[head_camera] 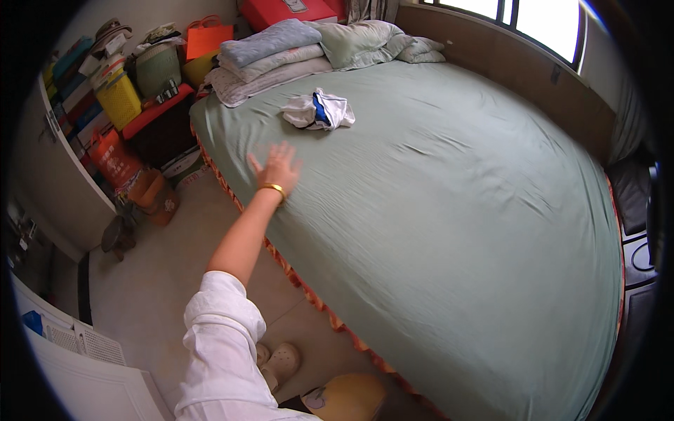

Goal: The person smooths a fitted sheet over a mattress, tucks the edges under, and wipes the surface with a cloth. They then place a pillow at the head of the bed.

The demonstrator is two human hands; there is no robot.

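Observation:
My left hand (278,169) is stretched out over the green fitted sheet (447,210) on the bed, near its left edge. Its fingers are spread and blurred, with nothing in them; whether the palm touches the sheet I cannot tell. A gold bracelet (274,190) circles the wrist, below a rolled white sleeve (224,316). Just beyond the fingertips lies a crumpled white garment (339,108) with a blue part showing. Folded quilts (271,44) are stacked at the far left corner, beside light green pillows (358,42). My right hand is out of view.
Left of the bed stand a yellow plastic basket (118,97), an orange bag (113,158), an orange bin (155,197) and a small stool (117,237). Beige clogs (284,360) are on the tiled floor (152,289). A window (545,26) is at the upper right.

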